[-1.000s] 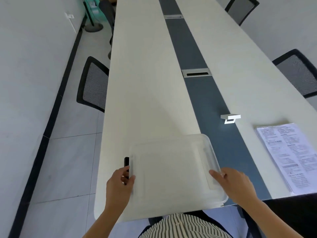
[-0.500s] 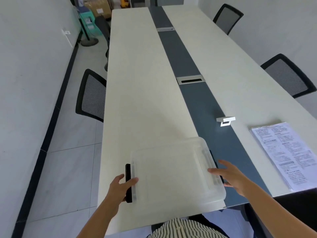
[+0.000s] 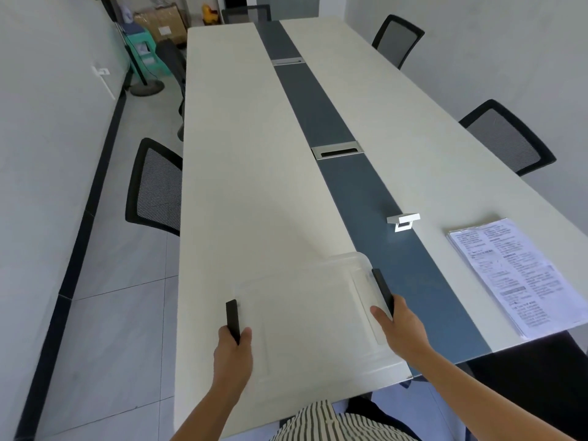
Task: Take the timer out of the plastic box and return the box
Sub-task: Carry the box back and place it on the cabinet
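Observation:
A translucent plastic box [image 3: 311, 316] with its lid on lies flat at the near end of the long table [image 3: 254, 173]. Black clip handles sit on its two short sides. My left hand [image 3: 234, 351] grips the left black clip [image 3: 232, 316], thumb on the lid. My right hand [image 3: 399, 329] holds the right black clip [image 3: 381, 289], thumb resting on the lid's edge. The lid is cloudy, so I cannot make out the box's contents. A small white timer [image 3: 403, 220] stands on the dark centre strip beyond the box, to the right.
A stack of printed sheets [image 3: 515, 272] lies at the table's near right edge. A metal cable slot [image 3: 337, 150] sits in the dark strip farther up. Black mesh chairs [image 3: 154, 186] stand on both sides. The white wall runs close on the left.
Both hands have closed onto the box's side clips; the right hand moved in from hovering beside the box. The head has tilted up, showing more of the room.

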The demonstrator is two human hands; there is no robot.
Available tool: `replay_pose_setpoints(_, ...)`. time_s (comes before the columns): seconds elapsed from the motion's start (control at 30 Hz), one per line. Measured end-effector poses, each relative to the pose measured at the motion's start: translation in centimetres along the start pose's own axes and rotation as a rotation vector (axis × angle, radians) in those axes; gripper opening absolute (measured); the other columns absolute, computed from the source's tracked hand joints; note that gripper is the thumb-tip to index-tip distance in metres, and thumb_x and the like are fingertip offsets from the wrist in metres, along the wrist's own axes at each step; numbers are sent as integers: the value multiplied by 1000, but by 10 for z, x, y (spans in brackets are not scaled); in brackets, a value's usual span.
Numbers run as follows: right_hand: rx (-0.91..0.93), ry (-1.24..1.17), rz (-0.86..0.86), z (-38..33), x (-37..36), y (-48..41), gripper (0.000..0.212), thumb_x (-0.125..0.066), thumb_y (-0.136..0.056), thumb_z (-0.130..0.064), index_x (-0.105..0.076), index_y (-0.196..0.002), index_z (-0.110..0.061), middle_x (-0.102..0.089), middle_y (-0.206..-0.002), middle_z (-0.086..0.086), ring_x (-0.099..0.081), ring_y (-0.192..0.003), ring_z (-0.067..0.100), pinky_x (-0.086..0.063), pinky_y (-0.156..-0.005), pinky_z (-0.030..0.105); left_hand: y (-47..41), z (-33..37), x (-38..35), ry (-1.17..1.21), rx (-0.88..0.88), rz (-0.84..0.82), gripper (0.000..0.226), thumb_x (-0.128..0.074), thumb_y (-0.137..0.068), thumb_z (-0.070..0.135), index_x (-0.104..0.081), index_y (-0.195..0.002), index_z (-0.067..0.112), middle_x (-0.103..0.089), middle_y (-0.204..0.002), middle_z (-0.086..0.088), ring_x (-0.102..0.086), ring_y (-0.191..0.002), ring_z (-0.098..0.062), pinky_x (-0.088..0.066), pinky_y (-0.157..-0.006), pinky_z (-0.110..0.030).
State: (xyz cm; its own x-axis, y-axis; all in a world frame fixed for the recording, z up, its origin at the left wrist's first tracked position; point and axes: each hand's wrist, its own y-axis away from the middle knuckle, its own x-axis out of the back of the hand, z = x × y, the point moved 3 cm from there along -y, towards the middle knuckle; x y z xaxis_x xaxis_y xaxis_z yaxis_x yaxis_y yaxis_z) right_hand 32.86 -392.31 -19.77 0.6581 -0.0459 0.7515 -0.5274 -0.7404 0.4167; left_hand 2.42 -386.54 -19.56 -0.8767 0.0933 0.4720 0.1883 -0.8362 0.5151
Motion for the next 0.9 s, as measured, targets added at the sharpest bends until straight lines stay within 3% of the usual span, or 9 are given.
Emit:
replay_pose_setpoints(0.07,16,55,47,-2,-2,3,42,-45,-96,-40,-44,-120,-6,-63,-96,9,-58,-80,30,-47,-68,38,0,0,-3,-35,4,31,23,-42,-96,27,-43,-105,5,-53,-74,-10,-51,-60,-24,-39,-51,-31)
replay_pose_setpoints(0.17,46,111,98,-7,-6,8,43,-41,-98,-37,-43,-127,-6,-65,-108,13,-63,-92,34,-50,-75,40,3,0,-7,-117,-8,78,24,-39,-97,26,-40,-108,5,-57,-83,-14,-56,-68,-29,-45,-59,-35)
replay_pose_setpoints(0.27,58,127,108,-8,-7,10,43,-40,-99,-37,-42,-128,-5,-65,-112,14,-64,-95,35,-49,-75,39,9,1,-11,-233,-110,115,28,-37,-97,23,-41,-114,1,-60,-95,-18,-60,-77,-34,-45,-63,-36)
replay_pose_setpoints(0.5,60,93,36,-12,4,11,43,-45,-97,-38,-43,-125,-6,-61,-98,6,-61,-84,29,-53,-76,43,12,4,0,-255,-172,11,42,-43,-95,29,-36,-128,4,-62,-107,-18,-63,-87,-32,-53,-69,-40)
replay_pose_setpoints(0.67,153,-29,-13,-25,21,27,43,-57,-91,-35,-47,-128,-15,-60,-80,-1,-60,-70,20,-48,-62,32,38,4,36,-68,-192,100,44,-51,-92,28,-42,-134,15,-60,-77,-3,-57,-61,-17,-41,-49,-26)
replay_pose_setpoints(0.77,223,-182,-125,-41,31,43,48,-63,-88,-28,-46,-133,-25,-62,-82,4,-58,-65,19,-43,-57,26,65,-7,63,106,-148,209,37,-53,-90,27,-49,-126,19,-52,-68,-5,-47,-54,-18,-38,-50,-28)
replay_pose_setpoints(0.9,266,-280,-325,-57,34,66,50,-66,-85,-17,-49,-130,-32,-62,-76,12,-49,-60,20,-42,-59,28,111,-38,88,279,-47,324,31,-56,-89,24,-56,-119,22,-52,-67,-13,-46,-59,-21,-38,-56,-32)
